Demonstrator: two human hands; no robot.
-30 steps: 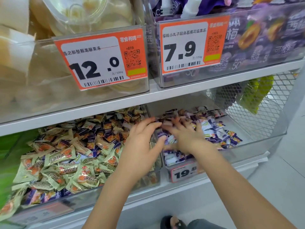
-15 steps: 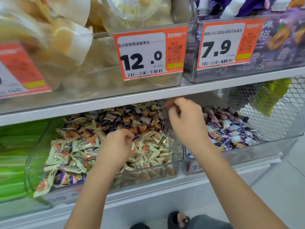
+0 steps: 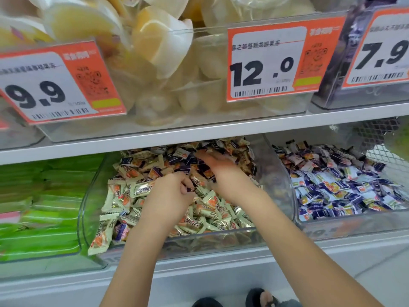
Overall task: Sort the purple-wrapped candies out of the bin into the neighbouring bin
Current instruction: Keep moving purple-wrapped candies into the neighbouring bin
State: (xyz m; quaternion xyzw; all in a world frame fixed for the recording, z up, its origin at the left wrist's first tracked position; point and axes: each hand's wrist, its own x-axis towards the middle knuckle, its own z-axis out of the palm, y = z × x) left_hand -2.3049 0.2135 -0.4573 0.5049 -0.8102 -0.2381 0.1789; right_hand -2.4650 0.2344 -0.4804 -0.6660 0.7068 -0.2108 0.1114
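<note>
both hands [image 3: 170,193] – in mixed candy bin [image 3: 93,196]

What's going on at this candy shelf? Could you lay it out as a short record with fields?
place: shop shelf with clear bins and orange price tags
middle bin: cream-wrapped candies with purple-wrapped candies mixed in, mostly toward the back
right bin: purple and white wrapped candies
left hand: in the middle bin, fingers curled and pinching a small dark piece, apparently a purple wrapper
right hand: in the middle bin, fingers reaching among the purple candies at the back; blurred, grip unclear
sorting: unfinished, purple candies remain in the middle bin
</note>
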